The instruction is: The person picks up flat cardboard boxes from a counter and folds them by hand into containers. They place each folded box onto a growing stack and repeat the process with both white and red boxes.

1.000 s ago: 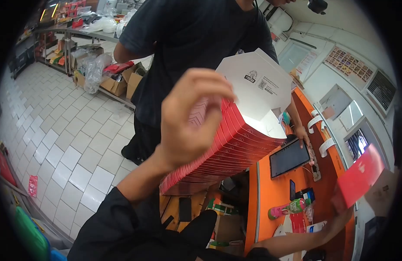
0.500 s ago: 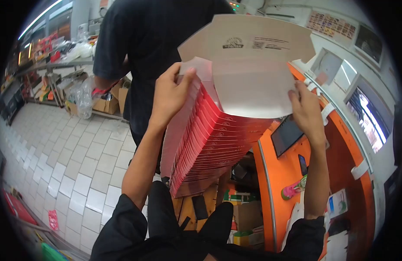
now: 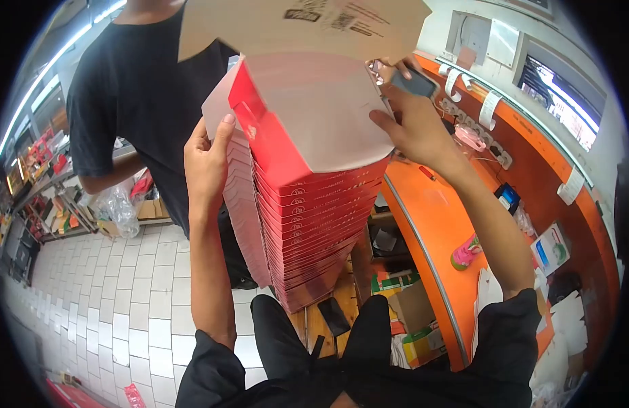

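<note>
A tall stack of red cardboard boxes, nested in one another, rises in front of my knees. Its top box stands open, pale inside, its printed lid tilted up and back. On the left, my left hand grips the side of the box, thumb up on the pale side flap. My right hand is closed at the box's right edge, thumb on the inner face and fingers partly hidden. A red side wall folds up near my left thumb.
A person in a dark shirt stands just behind the stack on the left. Beyond my right hand, someone else's fingers hold a dark phone. The orange counter at right bears a pink-and-green item. White floor tiles lie at left.
The top box and both hands have shifted left in view. A red side wall now stands up by my left hand. The dark tablet has left the counter, and a held phone appears behind.
</note>
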{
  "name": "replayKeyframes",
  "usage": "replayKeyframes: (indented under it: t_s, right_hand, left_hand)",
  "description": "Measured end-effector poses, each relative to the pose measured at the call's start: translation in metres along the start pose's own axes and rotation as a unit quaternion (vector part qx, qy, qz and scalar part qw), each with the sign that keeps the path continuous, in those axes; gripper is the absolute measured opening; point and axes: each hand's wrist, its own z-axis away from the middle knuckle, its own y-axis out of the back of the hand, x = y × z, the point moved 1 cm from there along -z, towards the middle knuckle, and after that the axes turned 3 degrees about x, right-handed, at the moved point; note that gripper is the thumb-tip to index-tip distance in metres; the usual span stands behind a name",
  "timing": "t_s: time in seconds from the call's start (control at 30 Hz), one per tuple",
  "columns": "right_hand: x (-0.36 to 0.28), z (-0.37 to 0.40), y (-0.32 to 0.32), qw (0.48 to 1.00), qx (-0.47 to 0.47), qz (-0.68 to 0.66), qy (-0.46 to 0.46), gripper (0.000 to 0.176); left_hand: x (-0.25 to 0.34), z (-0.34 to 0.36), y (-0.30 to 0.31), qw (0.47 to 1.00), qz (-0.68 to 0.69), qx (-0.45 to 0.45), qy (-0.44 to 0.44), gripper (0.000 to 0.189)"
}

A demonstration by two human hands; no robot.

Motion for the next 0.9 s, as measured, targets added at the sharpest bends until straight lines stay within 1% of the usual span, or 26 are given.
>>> replayKeyframes:
  t_s: [0.07,0.1,0.13,0.2,0.27,0.33,0.4,0.47,0.5,0.57,0.6,0.63,0.67,0.73,0.8,0.87,0.9]
  right_hand:
    - [0.021,-0.004,-0.017,0.98,0.131,-0.011,0.152,0.039]
    - [0.018,-0.003,-0.011,0.982,0.145,0.034,0.117,0.042]
    - [0.018,-0.004,-0.008,0.983,0.139,0.03,0.12,0.042]
    - [0.022,-0.01,-0.002,0.989,0.103,0.044,0.092,0.044]
    - [0.017,-0.01,-0.002,0.99,0.081,0.018,0.111,0.043]
    - [0.007,-0.008,-0.001,0.993,0.073,0.01,0.092,0.041]
    - [0.01,-0.011,-0.007,0.981,0.111,0.088,0.129,0.041]
    - [0.01,-0.009,-0.006,0.991,0.019,0.061,0.113,0.035]
    - [0.008,-0.01,0.0,0.992,0.022,0.062,0.11,0.035]
    - [0.003,-0.017,0.017,0.988,-0.13,0.079,0.012,0.035]
    - [0.003,-0.02,0.024,0.975,-0.203,0.084,-0.04,0.036]
    - [0.004,-0.023,0.028,0.967,-0.23,0.097,-0.048,0.036]
    - [0.005,-0.026,0.03,0.968,-0.226,0.095,-0.054,0.036]
    - [-0.001,-0.027,0.031,0.955,-0.271,0.122,-0.008,0.04]
    - [0.0,-0.032,0.029,0.954,-0.274,0.123,-0.016,0.042]
    - [0.023,-0.051,0.006,0.989,-0.148,0.018,-0.018,0.043]
    - [0.021,-0.051,-0.004,0.993,-0.116,0.003,-0.015,0.041]
  left_hand:
    - [0.0,-0.002,-0.001,1.0,-0.023,-0.004,-0.001,0.028]
    - [0.0,-0.003,0.0,0.999,-0.044,-0.003,-0.001,0.03]
    - [-0.002,-0.003,0.002,0.999,-0.048,0.003,0.002,0.03]
    - [-0.004,-0.005,0.003,0.998,-0.064,-0.003,-0.003,0.031]
    - [-0.004,-0.003,0.003,0.998,-0.068,0.004,-0.001,0.031]
    - [-0.003,-0.002,0.0,0.999,-0.038,-0.009,-0.022,0.032]
    - [-0.005,-0.003,0.002,0.999,-0.043,-0.002,-0.014,0.033]
    - [-0.009,-0.006,0.005,0.999,-0.031,-0.005,-0.004,0.033]
    - [-0.008,-0.006,0.005,0.999,-0.03,-0.008,-0.004,0.033]
    - [-0.006,-0.006,0.004,0.999,-0.045,-0.009,0.01,0.032]
    - [-0.005,-0.005,0.002,0.999,-0.043,-0.016,0.01,0.032]
    - [-0.004,-0.004,0.0,0.999,-0.04,-0.012,0.002,0.031]
    - [-0.003,-0.003,-0.001,0.999,-0.038,-0.007,-0.006,0.031]
    - [-0.002,-0.003,-0.001,0.999,-0.034,-0.011,-0.007,0.031]
    - [-0.005,-0.007,0.003,0.999,-0.015,-0.035,0.006,0.032]
    - [-0.007,-0.008,0.005,0.999,-0.024,-0.04,0.008,0.032]
    - [-0.007,-0.008,0.006,0.998,-0.033,-0.045,0.009,0.032]
